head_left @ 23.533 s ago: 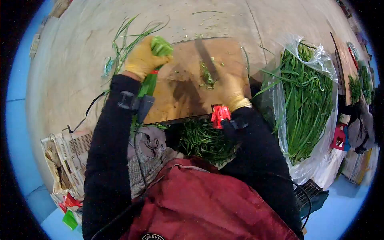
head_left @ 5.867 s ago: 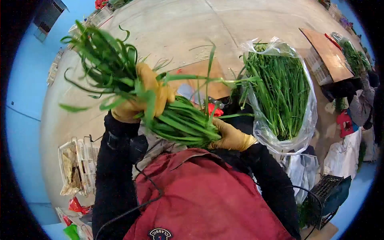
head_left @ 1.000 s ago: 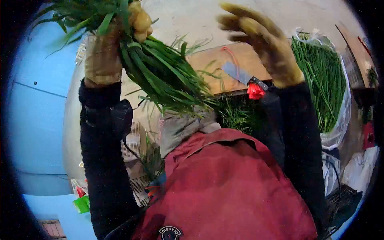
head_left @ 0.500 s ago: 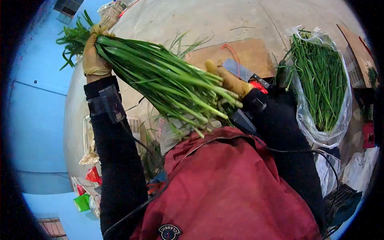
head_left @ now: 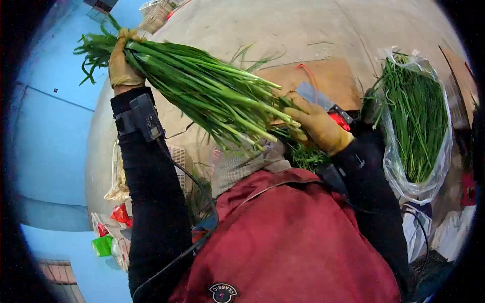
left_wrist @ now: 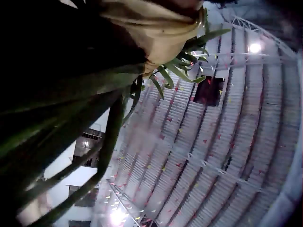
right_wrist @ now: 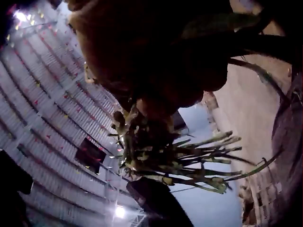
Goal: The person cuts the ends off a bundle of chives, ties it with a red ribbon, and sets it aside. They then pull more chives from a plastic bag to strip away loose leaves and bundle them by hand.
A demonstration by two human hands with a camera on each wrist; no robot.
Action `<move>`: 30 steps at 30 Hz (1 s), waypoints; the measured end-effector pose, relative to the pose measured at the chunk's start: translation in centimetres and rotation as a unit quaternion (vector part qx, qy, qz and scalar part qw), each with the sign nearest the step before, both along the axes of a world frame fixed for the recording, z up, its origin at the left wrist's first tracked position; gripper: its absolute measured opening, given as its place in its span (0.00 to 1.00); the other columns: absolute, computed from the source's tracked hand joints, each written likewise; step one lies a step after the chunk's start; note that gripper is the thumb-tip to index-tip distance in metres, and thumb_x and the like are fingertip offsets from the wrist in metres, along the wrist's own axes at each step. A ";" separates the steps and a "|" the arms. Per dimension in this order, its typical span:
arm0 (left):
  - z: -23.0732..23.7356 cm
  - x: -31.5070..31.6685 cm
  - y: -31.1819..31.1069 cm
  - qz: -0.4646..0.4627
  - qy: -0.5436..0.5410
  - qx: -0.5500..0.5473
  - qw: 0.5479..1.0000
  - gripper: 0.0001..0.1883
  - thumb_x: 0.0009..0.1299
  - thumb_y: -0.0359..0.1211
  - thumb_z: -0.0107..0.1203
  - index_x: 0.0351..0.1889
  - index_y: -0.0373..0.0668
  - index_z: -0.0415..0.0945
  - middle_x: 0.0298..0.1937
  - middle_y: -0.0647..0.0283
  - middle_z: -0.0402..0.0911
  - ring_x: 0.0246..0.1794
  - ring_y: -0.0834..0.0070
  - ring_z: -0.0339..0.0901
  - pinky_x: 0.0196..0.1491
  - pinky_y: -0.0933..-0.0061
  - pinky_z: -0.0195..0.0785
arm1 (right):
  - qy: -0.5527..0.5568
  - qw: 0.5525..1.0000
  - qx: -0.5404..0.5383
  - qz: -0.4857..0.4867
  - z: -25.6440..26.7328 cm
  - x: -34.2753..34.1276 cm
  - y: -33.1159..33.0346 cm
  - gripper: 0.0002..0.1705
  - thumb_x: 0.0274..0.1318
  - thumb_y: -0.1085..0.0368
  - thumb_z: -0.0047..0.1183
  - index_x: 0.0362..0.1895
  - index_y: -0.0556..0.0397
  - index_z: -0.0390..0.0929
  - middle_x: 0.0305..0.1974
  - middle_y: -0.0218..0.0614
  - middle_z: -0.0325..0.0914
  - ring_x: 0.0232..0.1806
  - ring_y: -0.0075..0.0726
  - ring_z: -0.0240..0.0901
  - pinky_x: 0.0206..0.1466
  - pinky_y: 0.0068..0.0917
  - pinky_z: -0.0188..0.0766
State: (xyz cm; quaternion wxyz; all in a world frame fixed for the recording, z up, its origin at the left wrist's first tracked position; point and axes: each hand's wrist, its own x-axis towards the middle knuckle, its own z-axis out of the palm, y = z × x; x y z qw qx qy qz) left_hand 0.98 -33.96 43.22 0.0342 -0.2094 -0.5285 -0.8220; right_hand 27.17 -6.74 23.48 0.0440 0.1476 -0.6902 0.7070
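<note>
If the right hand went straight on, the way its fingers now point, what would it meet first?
The right hand would probably first meet the stem ends of the green bunch; whether it touches them now is unclear.

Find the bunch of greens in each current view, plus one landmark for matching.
Head: bunch of greens from upper left to centre, left hand around its leafy end.
Left wrist: leaves at left and lower left, also near top centre.
Right wrist: stem ends, lower centre.
Landmark: dark square in the roof, wrist views only.
</note>
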 end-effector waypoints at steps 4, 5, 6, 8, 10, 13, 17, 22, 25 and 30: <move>3.2 1.1 1.0 -0.036 0.039 -0.059 0.997 0.15 0.71 0.33 0.50 0.54 0.38 0.70 0.40 0.59 0.79 0.34 0.70 0.75 0.42 0.64 0.72 | -0.079 0.994 -0.057 0.044 0.8 1.5 1.0 0.14 0.62 0.61 0.45 0.45 0.53 0.80 0.40 0.25 0.77 0.33 0.16 0.65 0.33 0.18 0.62; 3.1 1.3 1.6 0.019 0.083 -0.037 0.996 0.15 0.71 0.34 0.50 0.54 0.39 0.71 0.39 0.59 0.80 0.35 0.68 0.76 0.43 0.64 0.72 | -0.146 0.982 -0.108 0.057 0.0 2.3 1.2 0.14 0.62 0.61 0.46 0.45 0.53 0.79 0.40 0.26 0.77 0.32 0.17 0.65 0.34 0.19 0.62; 3.7 0.2 1.0 -0.012 0.090 -0.038 0.995 0.16 0.71 0.34 0.50 0.54 0.39 0.71 0.39 0.59 0.80 0.36 0.68 0.76 0.44 0.64 0.72 | -0.165 0.978 -0.118 0.052 -1.6 2.7 1.5 0.14 0.61 0.61 0.48 0.46 0.54 0.79 0.39 0.27 0.78 0.32 0.17 0.66 0.35 0.18 0.62; 4.6 -2.6 -1.1 -0.073 0.101 -0.041 0.991 0.16 0.71 0.35 0.51 0.54 0.39 0.71 0.38 0.60 0.80 0.36 0.68 0.77 0.45 0.64 0.73 | -0.202 0.969 -0.138 0.042 -4.8 3.6 2.1 0.14 0.60 0.61 0.51 0.46 0.55 0.78 0.38 0.28 0.79 0.33 0.17 0.67 0.36 0.16 0.63; 5.6 -0.5 -0.1 0.038 0.128 -0.116 0.984 0.16 0.70 0.36 0.52 0.53 0.40 0.71 0.40 0.60 0.80 0.37 0.68 0.77 0.45 0.64 0.73 | -0.216 0.955 -0.192 0.063 -9.0 4.6 2.1 0.14 0.61 0.62 0.52 0.46 0.55 0.78 0.39 0.27 0.79 0.33 0.16 0.67 0.36 0.15 0.63; 6.5 0.3 0.9 0.086 0.122 -0.100 0.984 0.17 0.69 0.38 0.53 0.53 0.41 0.72 0.42 0.60 0.79 0.39 0.67 0.77 0.44 0.65 0.73 | -0.302 0.947 0.046 0.104 -13.6 5.7 2.5 0.24 0.57 0.59 0.58 0.53 0.60 0.73 0.47 0.37 0.78 0.44 0.29 0.73 0.48 0.23 0.69; 6.1 2.2 3.0 0.131 0.151 -0.085 0.976 0.15 0.72 0.37 0.48 0.53 0.40 0.73 0.45 0.60 0.79 0.43 0.67 0.76 0.48 0.65 0.72 | -0.092 0.953 0.286 0.042 -10.4 3.1 2.2 0.47 0.43 0.51 0.68 0.62 0.65 0.62 0.62 0.54 0.64 0.65 0.46 0.60 0.67 0.35 0.56; 4.1 3.0 4.4 0.104 0.168 -0.065 0.978 0.15 0.71 0.36 0.50 0.48 0.36 0.77 0.43 0.57 0.81 0.40 0.71 0.78 0.43 0.70 0.73 | -0.071 0.993 -0.083 0.039 -2.0 -3.6 -1.7 0.41 0.51 0.55 0.61 0.65 0.60 0.59 0.57 0.38 0.69 0.57 0.30 0.63 0.60 0.26 0.60; 3.3 5.7 6.7 0.115 0.074 -0.074 0.988 0.15 0.72 0.38 0.48 0.48 0.38 0.77 0.41 0.60 0.80 0.39 0.70 0.77 0.44 0.71 0.73 | -0.115 0.976 -0.182 0.033 3.1 -4.0 -3.1 0.33 0.58 0.52 0.56 0.62 0.58 0.65 0.52 0.32 0.72 0.47 0.24 0.66 0.51 0.22 0.65; 2.8 4.1 5.4 0.103 0.073 -0.067 0.990 0.14 0.70 0.36 0.50 0.51 0.42 0.74 0.42 0.59 0.80 0.38 0.69 0.77 0.43 0.69 0.73 | -0.091 0.935 -0.340 0.042 0.2 -4.3 -4.4 0.17 0.63 0.58 0.48 0.52 0.53 0.72 0.44 0.31 0.74 0.41 0.29 0.70 0.45 0.26 0.69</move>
